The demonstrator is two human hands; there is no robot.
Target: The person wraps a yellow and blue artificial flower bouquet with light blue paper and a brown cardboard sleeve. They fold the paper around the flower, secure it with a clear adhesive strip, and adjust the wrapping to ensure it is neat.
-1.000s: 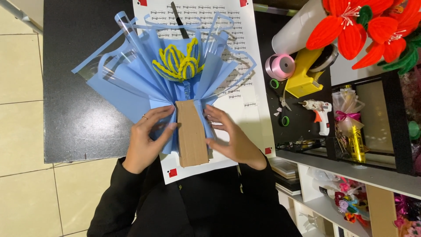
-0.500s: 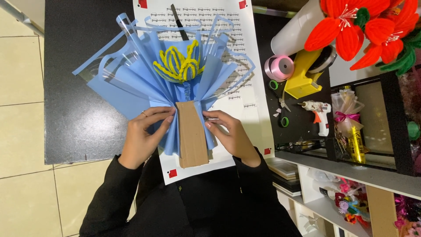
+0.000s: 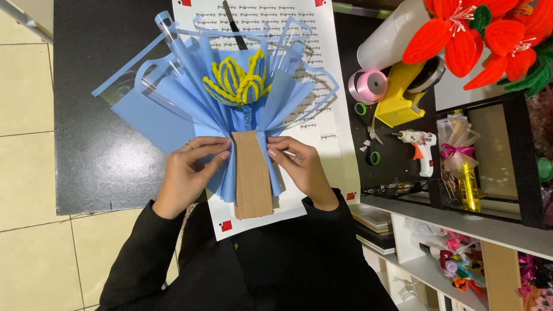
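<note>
While both hands pinch the blue wrapping paper (image 3: 173, 109) against the cardboard strip (image 3: 252, 173), gathering looks underway (yellow flower (image 3: 237, 80) centred). Left hand (image 3: 190, 170) and right hand (image 3: 299, 167) have fingers closed on the folds; next likely needs binding at the neck.

Black table (image 3: 109, 144) over pale tiled floor (image 3: 29, 173). White printed paper sheet (image 3: 328, 124) spread down table's middle, red squares at corners. On sheet: blue wrapped bouquet (image 3: 190, 98) with yellow pipe-cleaner flower (image 3: 237, 80) and brown cardboard strip (image 3: 252, 175). Right of sheet, on table: pink ribbon roll (image 3: 368, 85), yellow tape dispenser (image 3: 403, 95), white roll (image 3: 389, 34), scissors (image 3: 373, 144), white glue gun (image 3: 420, 147). Lower white shelf (image 3: 461, 222) just beside table's right edge.
</note>
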